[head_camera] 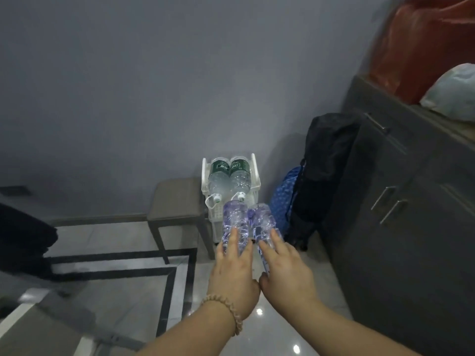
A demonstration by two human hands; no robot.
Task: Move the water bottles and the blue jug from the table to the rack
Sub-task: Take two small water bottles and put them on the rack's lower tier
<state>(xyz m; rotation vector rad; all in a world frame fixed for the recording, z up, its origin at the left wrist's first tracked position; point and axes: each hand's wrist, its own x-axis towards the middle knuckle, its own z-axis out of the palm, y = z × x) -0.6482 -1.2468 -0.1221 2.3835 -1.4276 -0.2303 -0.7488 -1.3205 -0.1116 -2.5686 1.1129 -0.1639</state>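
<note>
Two green-labelled bottles (228, 176) already lie in the white rack (205, 176). My left hand (232, 273) and right hand (285, 272) each clasp a clear bottle, left bottle (235, 217) and right bottle (262, 219), nearing it; no blue jug visible.

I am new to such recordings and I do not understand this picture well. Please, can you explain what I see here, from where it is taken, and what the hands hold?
There is no machine here. A person wears a camera on the head, so the single picture looks forward and down at their own two arms. The left hand (with a bead bracelet) holds one clear water bottle; the right hand holds another clear bottle. Both point toward a small white rack standing on the floor by the wall. On its top level two large green-labelled bottles already lie side by side. Beside the rack stand a brown stool and dark bags; a grey cabinet is on the right. The table and the blue jug are not in view.
</note>
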